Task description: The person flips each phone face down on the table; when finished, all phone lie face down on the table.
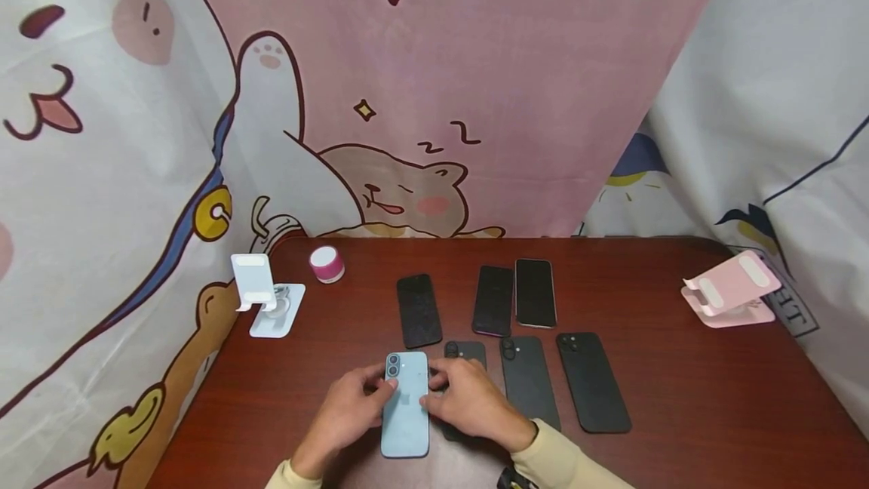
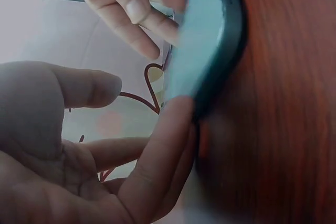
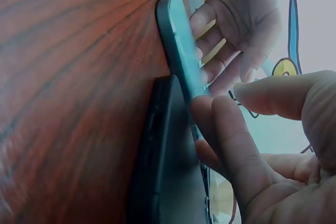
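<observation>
A light blue smartphone point(image 1: 405, 429) lies back up on the table, its two-lens camera at the upper left corner. At its left edge is my left hand point(image 1: 354, 404); the left wrist view has the fingertips point(image 2: 178, 109) touching the phone's side and the thumb lifted off. My right hand point(image 1: 473, 398) reaches the opposite edge, fingertips point(image 3: 202, 109) against the phone and thumb apart from it. Under the right hand, a dark phone point(image 1: 468, 353) is partly covered. Beside it lie another dark phone point(image 1: 532, 387) and a black phone point(image 1: 594, 383), both back up.
Behind, three phones lie screen up: a left one point(image 1: 419, 312), a middle one point(image 1: 493, 300) and a light-rimmed one point(image 1: 535, 293). A pale blue phone stand point(image 1: 253, 278) and a pink-and-white cylinder point(image 1: 327, 266) stand left, a pink stand point(image 1: 736, 285) right. Printed cloth point(image 1: 516, 96) hangs behind the table.
</observation>
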`<move>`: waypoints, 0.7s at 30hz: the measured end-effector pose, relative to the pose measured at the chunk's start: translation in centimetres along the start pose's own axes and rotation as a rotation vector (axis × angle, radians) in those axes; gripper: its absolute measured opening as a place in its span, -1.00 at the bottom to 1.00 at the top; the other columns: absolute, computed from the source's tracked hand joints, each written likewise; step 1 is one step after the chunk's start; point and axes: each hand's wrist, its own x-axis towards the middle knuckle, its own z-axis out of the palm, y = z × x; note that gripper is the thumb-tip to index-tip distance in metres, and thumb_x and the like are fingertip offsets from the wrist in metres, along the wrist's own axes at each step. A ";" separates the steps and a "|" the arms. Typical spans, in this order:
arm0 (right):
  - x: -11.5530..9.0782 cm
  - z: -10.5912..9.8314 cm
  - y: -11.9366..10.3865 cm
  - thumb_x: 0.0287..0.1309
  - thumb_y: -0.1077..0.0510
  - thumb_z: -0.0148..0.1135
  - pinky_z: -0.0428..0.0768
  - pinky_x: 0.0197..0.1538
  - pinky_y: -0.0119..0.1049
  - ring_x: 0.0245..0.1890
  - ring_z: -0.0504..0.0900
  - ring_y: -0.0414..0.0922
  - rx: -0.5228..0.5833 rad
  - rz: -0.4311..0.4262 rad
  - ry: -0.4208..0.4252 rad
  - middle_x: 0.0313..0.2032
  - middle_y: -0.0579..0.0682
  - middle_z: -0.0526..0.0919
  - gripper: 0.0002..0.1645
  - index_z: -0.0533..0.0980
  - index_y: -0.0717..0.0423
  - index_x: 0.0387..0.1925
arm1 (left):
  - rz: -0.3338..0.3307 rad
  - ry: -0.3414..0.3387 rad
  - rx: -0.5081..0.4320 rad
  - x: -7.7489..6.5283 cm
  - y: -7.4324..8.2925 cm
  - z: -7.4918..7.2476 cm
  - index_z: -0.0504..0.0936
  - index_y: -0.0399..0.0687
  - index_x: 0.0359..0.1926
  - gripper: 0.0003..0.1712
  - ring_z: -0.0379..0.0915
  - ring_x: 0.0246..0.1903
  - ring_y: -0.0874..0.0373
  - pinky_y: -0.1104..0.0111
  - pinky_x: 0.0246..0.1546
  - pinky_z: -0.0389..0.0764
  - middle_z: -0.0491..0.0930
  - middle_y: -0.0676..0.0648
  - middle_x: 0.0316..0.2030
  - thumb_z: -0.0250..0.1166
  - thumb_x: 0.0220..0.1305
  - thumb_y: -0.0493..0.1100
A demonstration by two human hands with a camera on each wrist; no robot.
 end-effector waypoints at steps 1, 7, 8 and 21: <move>0.0 0.0 0.0 0.16 0.07 0.56 0.77 -0.11 -0.27 -0.17 0.81 -0.23 0.009 0.001 -0.003 -0.20 -0.06 0.87 -0.36 0.63 0.29 0.21 | 0.002 0.005 0.009 0.0 0.0 0.0 0.58 -0.32 0.35 -0.38 0.72 -0.37 0.12 0.33 -0.45 0.78 0.70 -0.16 -0.13 0.37 0.45 0.00; 0.1 -0.3 0.0 0.22 0.07 0.52 0.81 -0.08 -0.20 -0.06 0.84 -0.07 0.057 0.014 -0.029 -0.02 0.13 0.83 -0.34 0.59 0.32 0.26 | -0.006 0.041 0.029 0.6 0.0 0.1 0.61 -0.32 0.31 -0.38 0.70 -0.42 0.15 0.35 -0.44 0.74 0.75 -0.14 -0.12 0.37 0.45 0.04; 0.2 -0.4 0.1 0.23 0.07 0.51 0.81 -0.08 -0.20 -0.05 0.84 -0.06 0.066 0.018 -0.033 0.01 0.15 0.82 -0.33 0.58 0.33 0.27 | -0.008 0.047 0.023 0.7 0.0 0.1 0.61 -0.32 0.31 -0.38 0.71 -0.42 0.14 0.34 -0.43 0.74 0.75 -0.15 -0.11 0.37 0.45 0.04; 1.1 -1.8 0.7 0.32 0.13 0.42 0.80 0.01 -0.10 0.04 0.82 0.08 0.158 0.014 -0.054 0.11 0.27 0.75 -0.38 0.52 0.40 0.30 | 0.024 0.087 0.003 2.0 0.5 -0.3 0.66 -0.27 0.21 -0.51 0.67 -0.30 0.15 0.33 -0.39 0.72 0.75 -0.12 -0.14 0.40 0.42 -0.04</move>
